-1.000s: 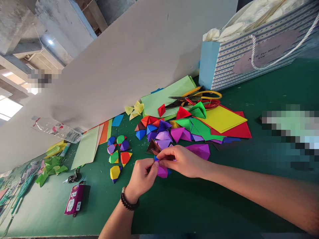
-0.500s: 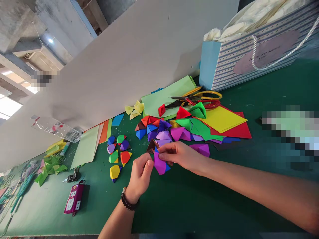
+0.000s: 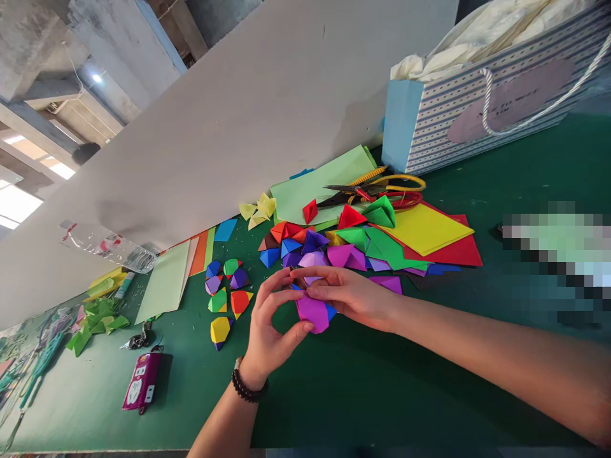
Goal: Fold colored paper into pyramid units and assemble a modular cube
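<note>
Between my two hands is a purple and blue folded paper piece (image 3: 313,312), held above the green table. My right hand (image 3: 351,296) pinches it from the right, thumb and fingers at its upper part. The curved fingers of my left hand (image 3: 274,321) reach its top, while the thumb presses its lower left edge. A little brown paper shows behind the fingertips, mostly hidden. Beyond the hands lies a pile of folded paper pieces (image 3: 340,254) in purple, blue, green and red. Several two-coloured paper shapes (image 3: 241,302) stand left of my left hand.
Scissors (image 3: 351,191) lie on light green sheets (image 3: 296,197). Yellow paper (image 3: 424,229) rests over red. A striped gift bag (image 3: 477,108) stands back right. Leftward are a plastic bottle (image 3: 109,248), a purple packet (image 3: 142,381) and green paper scraps (image 3: 98,321). A pale partition (image 3: 286,114) backs the table.
My left hand has unfolded from a closed grip on the brown paper and now curls round the purple and blue piece. The piece has shifted slightly right; my right hand still holds it.
</note>
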The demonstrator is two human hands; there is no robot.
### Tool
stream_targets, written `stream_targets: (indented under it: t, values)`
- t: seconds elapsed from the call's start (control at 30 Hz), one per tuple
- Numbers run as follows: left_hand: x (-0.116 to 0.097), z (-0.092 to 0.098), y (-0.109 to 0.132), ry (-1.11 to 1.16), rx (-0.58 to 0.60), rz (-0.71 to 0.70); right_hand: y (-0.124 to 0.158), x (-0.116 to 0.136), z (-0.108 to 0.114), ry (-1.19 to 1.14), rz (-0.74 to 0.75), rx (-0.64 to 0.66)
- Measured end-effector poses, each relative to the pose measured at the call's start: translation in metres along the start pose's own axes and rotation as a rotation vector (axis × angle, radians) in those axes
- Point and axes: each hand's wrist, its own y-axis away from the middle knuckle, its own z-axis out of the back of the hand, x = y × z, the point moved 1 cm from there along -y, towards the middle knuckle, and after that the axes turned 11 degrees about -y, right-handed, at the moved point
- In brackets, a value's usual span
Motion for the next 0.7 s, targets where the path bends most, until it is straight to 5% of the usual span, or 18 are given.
stream_targets:
  t: [0.43, 0.7]
  values:
    - [0.008, -0.01, 0.001, 0.243, -0.202, 0.277, 0.004, -0.001, -0.001, 0.155, 0.212, 0.033]
    - [0.001, -0.009, 0.002, 0.014, -0.148, 0.26, 0.004, -0.001, -0.003, 0.533, 0.256, 0.081]
